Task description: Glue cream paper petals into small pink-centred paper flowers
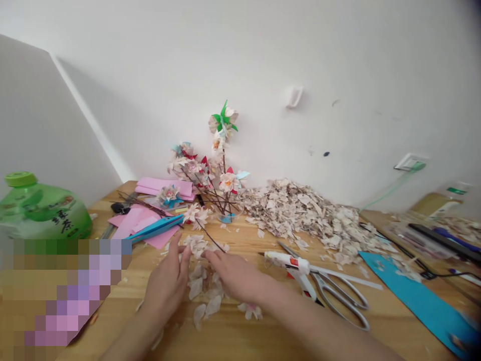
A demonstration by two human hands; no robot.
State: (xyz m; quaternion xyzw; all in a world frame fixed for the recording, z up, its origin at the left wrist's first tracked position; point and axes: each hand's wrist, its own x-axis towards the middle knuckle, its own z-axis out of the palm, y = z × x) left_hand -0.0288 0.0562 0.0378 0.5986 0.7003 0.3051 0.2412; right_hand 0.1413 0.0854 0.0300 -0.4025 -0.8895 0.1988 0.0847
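My left grip is loose on the worktop, thumb and forefinger parted, just beside the small heap of petals between my hands. My right grip is bent over the other side of that heap, fingertips at its edge; I cannot tell whether they pinch a petal or only touch. Just beyond my fingers, a flower sits at the far end of a thin twig, which slants down to the back of my right hand; whether it rests there or passes behind, I can't tell. More petals lie scattered below my fingers, and a loose blossom lies near my right forearm.

Behind the flower, blossoming branches stand upright against the wall. To their right spreads a big pile of dried flakes. The glue gun lies right of my right hand, the scissors just beside it, and a blue sheet further right. On my left are pink paper, a blue strip and a green bottle.
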